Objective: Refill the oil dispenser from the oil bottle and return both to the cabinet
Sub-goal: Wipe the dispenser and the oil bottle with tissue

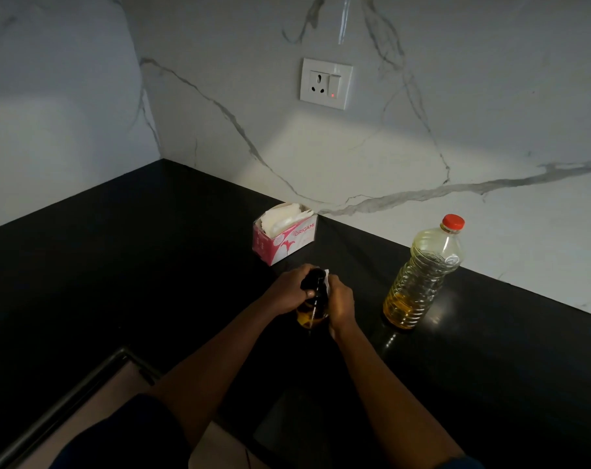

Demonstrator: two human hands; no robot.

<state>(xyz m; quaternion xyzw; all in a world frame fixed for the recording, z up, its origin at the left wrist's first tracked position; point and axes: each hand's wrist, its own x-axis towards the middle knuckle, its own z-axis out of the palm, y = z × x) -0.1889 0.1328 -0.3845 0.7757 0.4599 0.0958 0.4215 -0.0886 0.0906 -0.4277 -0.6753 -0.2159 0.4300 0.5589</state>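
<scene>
The oil dispenser [312, 308], a small glass bottle with a black spray top and yellow oil at its bottom, stands on the black counter [152, 265] at centre. My left hand [292, 289] grips its black top. My right hand [341, 304] is curled round the dispenser's right side and holds a bit of white tissue [327, 279] against it. The oil bottle [422, 275], clear plastic with a red cap on, stands upright to the right, apart from both hands, with oil only in its lower part.
A pink and white tissue box [285, 235] sits behind the dispenser near the marble wall. A wall socket [326, 83] is above it. The counter's front edge and a dark rail [84, 394] run at lower left.
</scene>
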